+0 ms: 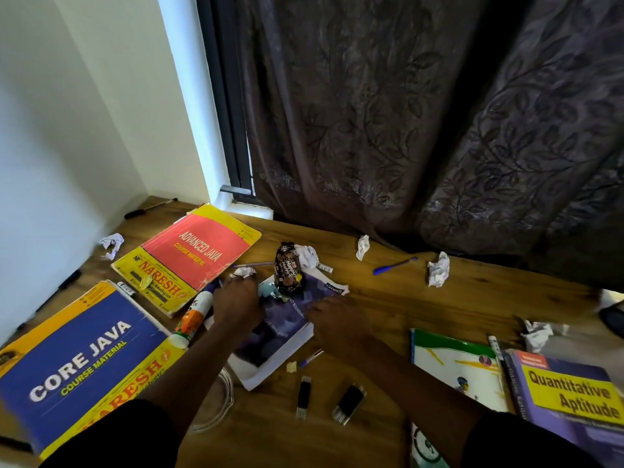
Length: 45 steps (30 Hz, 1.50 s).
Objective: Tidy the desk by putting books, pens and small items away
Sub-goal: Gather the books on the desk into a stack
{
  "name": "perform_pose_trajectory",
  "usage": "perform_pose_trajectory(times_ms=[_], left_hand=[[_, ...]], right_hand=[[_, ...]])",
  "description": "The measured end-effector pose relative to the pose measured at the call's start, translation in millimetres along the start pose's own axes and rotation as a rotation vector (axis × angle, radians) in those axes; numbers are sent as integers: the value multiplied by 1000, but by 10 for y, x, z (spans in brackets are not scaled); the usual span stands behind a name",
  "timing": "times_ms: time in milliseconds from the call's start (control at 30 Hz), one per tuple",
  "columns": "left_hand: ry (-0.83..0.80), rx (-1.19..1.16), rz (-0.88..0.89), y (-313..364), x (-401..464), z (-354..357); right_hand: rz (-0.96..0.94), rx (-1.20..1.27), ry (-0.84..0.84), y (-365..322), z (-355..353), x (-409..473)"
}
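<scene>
Hands are working over the purple book [287,319] at mid-desk: we're resting our left hand [236,307] on its cover, fingers loosely spread, while our right hand [337,320] is curling round its right edge, snack packet [287,273] sitting on top.

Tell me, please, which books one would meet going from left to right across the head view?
Blue Core Java book → red Advanced Java book → purple book under both hands → green-edged book → Quantitative Aptitude book.
</scene>
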<state>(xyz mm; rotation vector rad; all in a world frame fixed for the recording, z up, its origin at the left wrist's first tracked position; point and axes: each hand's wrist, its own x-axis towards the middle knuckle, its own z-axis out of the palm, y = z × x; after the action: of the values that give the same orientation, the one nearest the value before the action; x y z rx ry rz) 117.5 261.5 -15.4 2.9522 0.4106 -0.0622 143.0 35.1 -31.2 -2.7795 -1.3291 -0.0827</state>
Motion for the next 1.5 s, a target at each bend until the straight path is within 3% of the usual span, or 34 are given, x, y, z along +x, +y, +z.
perform_pose_trajectory(times_ms=[133, 533, 933, 1500], left_hand=[[-54, -33, -15, -30, 65, -21], [-83, -101, 13, -89, 142, -254], [15, -391, -36, -73, 18, -509], [30, -380, 62, 76, 16, -1080]], right_hand=[[39, 22, -111, -27, 34, -21], [108, 157, -97, -55, 153, -91], [199, 191, 71, -63, 89, -120], [280, 230, 121, -32, -14, -171]])
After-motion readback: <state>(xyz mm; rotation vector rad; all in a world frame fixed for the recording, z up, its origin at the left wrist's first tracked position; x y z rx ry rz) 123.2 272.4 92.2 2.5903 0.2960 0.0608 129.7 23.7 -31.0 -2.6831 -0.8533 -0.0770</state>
